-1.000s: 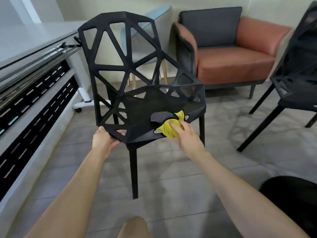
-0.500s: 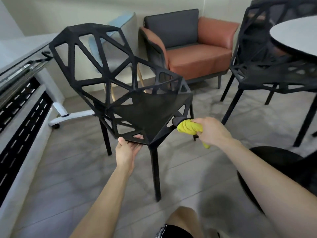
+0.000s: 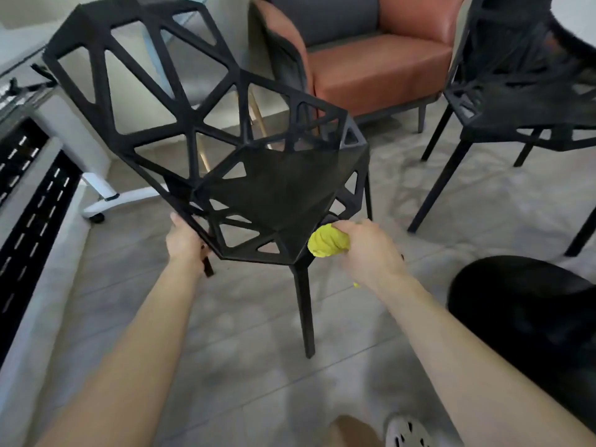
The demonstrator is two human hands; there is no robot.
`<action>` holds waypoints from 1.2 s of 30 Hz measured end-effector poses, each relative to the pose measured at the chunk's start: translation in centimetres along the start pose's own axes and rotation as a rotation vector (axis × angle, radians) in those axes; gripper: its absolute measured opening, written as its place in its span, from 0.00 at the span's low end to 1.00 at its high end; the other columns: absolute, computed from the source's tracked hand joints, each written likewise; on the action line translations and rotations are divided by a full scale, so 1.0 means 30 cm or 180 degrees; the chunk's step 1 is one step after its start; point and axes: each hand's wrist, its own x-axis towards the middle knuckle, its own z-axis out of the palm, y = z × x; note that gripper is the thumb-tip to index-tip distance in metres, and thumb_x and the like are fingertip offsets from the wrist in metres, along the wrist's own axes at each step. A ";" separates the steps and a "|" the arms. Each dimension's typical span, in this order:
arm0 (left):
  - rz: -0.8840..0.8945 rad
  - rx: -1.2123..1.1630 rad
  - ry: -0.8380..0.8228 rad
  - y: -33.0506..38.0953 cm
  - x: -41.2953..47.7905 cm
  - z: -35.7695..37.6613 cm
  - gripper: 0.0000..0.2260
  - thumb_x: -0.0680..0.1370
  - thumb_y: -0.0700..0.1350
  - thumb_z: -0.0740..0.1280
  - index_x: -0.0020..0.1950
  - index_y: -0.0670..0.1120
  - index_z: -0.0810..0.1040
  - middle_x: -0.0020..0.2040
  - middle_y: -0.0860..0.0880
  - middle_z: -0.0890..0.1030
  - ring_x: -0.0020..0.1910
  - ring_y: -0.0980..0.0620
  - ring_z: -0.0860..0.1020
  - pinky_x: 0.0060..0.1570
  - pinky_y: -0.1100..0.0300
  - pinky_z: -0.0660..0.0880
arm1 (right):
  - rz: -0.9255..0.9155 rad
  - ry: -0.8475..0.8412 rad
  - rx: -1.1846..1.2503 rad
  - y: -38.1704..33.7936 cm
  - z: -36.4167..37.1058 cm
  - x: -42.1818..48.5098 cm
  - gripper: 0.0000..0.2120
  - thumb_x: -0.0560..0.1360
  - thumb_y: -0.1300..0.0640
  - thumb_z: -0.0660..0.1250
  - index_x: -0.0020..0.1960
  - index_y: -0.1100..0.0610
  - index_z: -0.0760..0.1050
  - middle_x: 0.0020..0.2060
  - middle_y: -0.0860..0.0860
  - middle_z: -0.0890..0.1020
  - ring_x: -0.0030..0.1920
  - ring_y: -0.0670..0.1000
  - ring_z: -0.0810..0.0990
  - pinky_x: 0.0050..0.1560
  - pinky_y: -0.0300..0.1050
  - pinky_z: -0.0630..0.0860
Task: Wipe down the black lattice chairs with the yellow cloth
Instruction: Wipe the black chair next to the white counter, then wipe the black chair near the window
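Centre: lattice chair (image 3: 283, 188) on the floor (image 3: 242, 317), its backrest to the left and rear. The left hand (image 3: 183, 240) holds the seat's near-left edge. The right hand (image 3: 371, 250) holds the cloth (image 3: 327, 243) against the seat's near-right edge, just above the front leg. Behind the chair: armchair (image 3: 371, 69). Right rear: second lattice chair (image 3: 516, 101), beside a tabletop (image 3: 580, 21) at the upper right corner. Near right: round seat (image 3: 532, 317), well apart from the cloth. Far left: slotted cabinet (image 3: 29, 237), with a wheeled foot (image 3: 106, 201) between it and the central chair. Bottom edge: shoe (image 3: 406, 433) on the floor.
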 end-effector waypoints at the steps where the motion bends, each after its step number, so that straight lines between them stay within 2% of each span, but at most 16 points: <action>1: 0.0071 0.0067 0.0129 0.004 0.026 0.005 0.19 0.89 0.56 0.57 0.64 0.45 0.82 0.59 0.40 0.88 0.43 0.47 0.86 0.39 0.53 0.83 | 0.0054 0.0056 -0.0002 -0.016 0.024 -0.011 0.27 0.76 0.63 0.66 0.71 0.42 0.75 0.58 0.52 0.77 0.55 0.60 0.80 0.45 0.48 0.74; 3: 0.0091 -0.0062 0.0203 0.015 0.035 0.007 0.24 0.89 0.58 0.55 0.58 0.44 0.84 0.56 0.38 0.88 0.41 0.47 0.85 0.41 0.54 0.82 | 0.0201 0.0123 0.0059 -0.042 0.058 -0.059 0.29 0.78 0.63 0.66 0.75 0.43 0.70 0.61 0.53 0.74 0.58 0.60 0.78 0.48 0.51 0.72; 5: -0.0088 -0.0308 0.0062 0.040 -0.008 0.008 0.31 0.87 0.67 0.54 0.55 0.42 0.84 0.46 0.42 0.88 0.40 0.49 0.83 0.42 0.58 0.81 | 0.0370 0.0134 0.0326 -0.046 0.077 -0.155 0.31 0.79 0.62 0.67 0.77 0.43 0.66 0.65 0.52 0.73 0.60 0.59 0.77 0.54 0.55 0.78; 7: -0.0239 -0.0445 0.0164 0.062 -0.064 0.011 0.27 0.88 0.64 0.55 0.46 0.45 0.79 0.35 0.51 0.82 0.34 0.52 0.78 0.35 0.62 0.77 | 0.0627 0.0048 0.0664 -0.048 0.077 -0.283 0.29 0.80 0.59 0.68 0.78 0.43 0.65 0.68 0.50 0.72 0.63 0.58 0.76 0.60 0.58 0.79; 8: -0.0286 -0.0248 0.0258 0.064 -0.093 0.009 0.25 0.89 0.62 0.54 0.43 0.48 0.76 0.31 0.54 0.80 0.32 0.53 0.76 0.36 0.61 0.77 | 0.0762 -0.0028 0.0751 -0.055 0.068 -0.351 0.29 0.81 0.58 0.68 0.78 0.43 0.65 0.68 0.50 0.71 0.64 0.58 0.76 0.61 0.58 0.79; 10: -0.0341 0.0354 0.0196 0.022 -0.119 -0.014 0.27 0.89 0.62 0.51 0.38 0.49 0.75 0.28 0.55 0.79 0.33 0.47 0.77 0.49 0.54 0.81 | 0.1059 -0.0230 0.0764 -0.071 0.032 -0.477 0.27 0.81 0.56 0.67 0.78 0.43 0.66 0.67 0.50 0.72 0.63 0.58 0.77 0.61 0.57 0.78; 12: -0.0442 0.1000 -0.0022 -0.037 -0.181 -0.048 0.29 0.85 0.62 0.51 0.33 0.48 0.76 0.31 0.51 0.81 0.41 0.42 0.80 0.64 0.44 0.81 | 0.1265 -0.0421 0.0635 -0.092 -0.016 -0.572 0.26 0.81 0.55 0.66 0.78 0.43 0.66 0.66 0.51 0.72 0.61 0.59 0.78 0.59 0.57 0.78; 14: -0.0777 0.1431 -0.0154 -0.034 -0.362 -0.045 0.27 0.84 0.57 0.54 0.30 0.46 0.77 0.33 0.49 0.82 0.45 0.40 0.81 0.66 0.45 0.79 | 0.1432 -0.0587 0.0611 -0.119 -0.089 -0.649 0.26 0.82 0.55 0.66 0.78 0.43 0.66 0.68 0.51 0.72 0.60 0.60 0.78 0.59 0.56 0.79; 17: -0.0916 0.1761 -0.0472 -0.059 -0.630 -0.073 0.30 0.88 0.53 0.54 0.32 0.47 0.82 0.40 0.48 0.85 0.48 0.41 0.82 0.62 0.49 0.77 | 0.1626 -0.0536 0.0689 -0.141 -0.209 -0.726 0.27 0.82 0.56 0.66 0.79 0.44 0.66 0.69 0.52 0.73 0.63 0.59 0.78 0.61 0.55 0.79; 21: -0.1234 0.1818 -0.0775 -0.148 -0.833 -0.185 0.28 0.88 0.54 0.57 0.32 0.50 0.85 0.43 0.51 0.87 0.54 0.41 0.85 0.67 0.47 0.78 | 0.1832 -0.0414 0.0592 -0.142 -0.336 -0.796 0.27 0.82 0.55 0.66 0.79 0.44 0.66 0.65 0.53 0.74 0.60 0.59 0.79 0.58 0.59 0.80; 26: -0.1457 0.1591 -0.1018 -0.151 -1.128 -0.249 0.23 0.91 0.48 0.55 0.54 0.37 0.85 0.52 0.48 0.87 0.55 0.46 0.84 0.56 0.58 0.76 | 0.1951 -0.0369 0.0457 -0.127 -0.475 -0.824 0.27 0.83 0.55 0.66 0.81 0.46 0.66 0.67 0.54 0.74 0.61 0.61 0.79 0.61 0.57 0.80; 29: -0.1854 0.2059 -0.1284 -0.203 -1.175 -0.281 0.20 0.90 0.51 0.59 0.70 0.37 0.80 0.60 0.43 0.85 0.51 0.48 0.82 0.55 0.55 0.78 | 0.2120 -0.0314 0.0671 -0.133 -0.566 -0.842 0.26 0.82 0.55 0.68 0.78 0.46 0.69 0.64 0.53 0.78 0.60 0.60 0.81 0.61 0.56 0.79; 31: -0.2029 0.2724 -0.2066 -0.159 -1.231 -0.275 0.19 0.89 0.49 0.64 0.74 0.38 0.76 0.60 0.43 0.81 0.52 0.47 0.81 0.54 0.55 0.79 | 0.2461 -0.0179 0.1114 -0.139 -0.647 -0.866 0.24 0.78 0.54 0.72 0.73 0.47 0.71 0.57 0.50 0.81 0.55 0.57 0.81 0.56 0.54 0.80; 33: -0.1857 0.3193 -0.2991 -0.008 -1.339 -0.249 0.09 0.87 0.41 0.65 0.64 0.40 0.80 0.58 0.42 0.82 0.48 0.49 0.81 0.43 0.65 0.78 | 0.3092 -0.0095 0.1762 -0.152 -0.751 -0.906 0.25 0.74 0.49 0.75 0.67 0.51 0.71 0.53 0.49 0.82 0.51 0.54 0.82 0.52 0.54 0.81; 34: -0.1586 0.3257 -0.3285 0.063 -1.386 -0.238 0.06 0.86 0.38 0.66 0.61 0.41 0.80 0.57 0.42 0.83 0.47 0.49 0.82 0.39 0.69 0.75 | 0.3416 -0.0023 0.2134 -0.162 -0.800 -0.934 0.27 0.71 0.46 0.77 0.64 0.53 0.72 0.52 0.49 0.83 0.49 0.53 0.84 0.52 0.55 0.83; 36: -0.0880 0.2985 -0.3707 0.199 -1.468 -0.221 0.11 0.81 0.40 0.72 0.63 0.43 0.80 0.58 0.44 0.84 0.53 0.47 0.84 0.44 0.71 0.76 | 0.3837 0.0173 0.2718 -0.189 -0.891 -1.001 0.28 0.69 0.44 0.79 0.61 0.54 0.72 0.52 0.53 0.84 0.50 0.53 0.85 0.54 0.58 0.84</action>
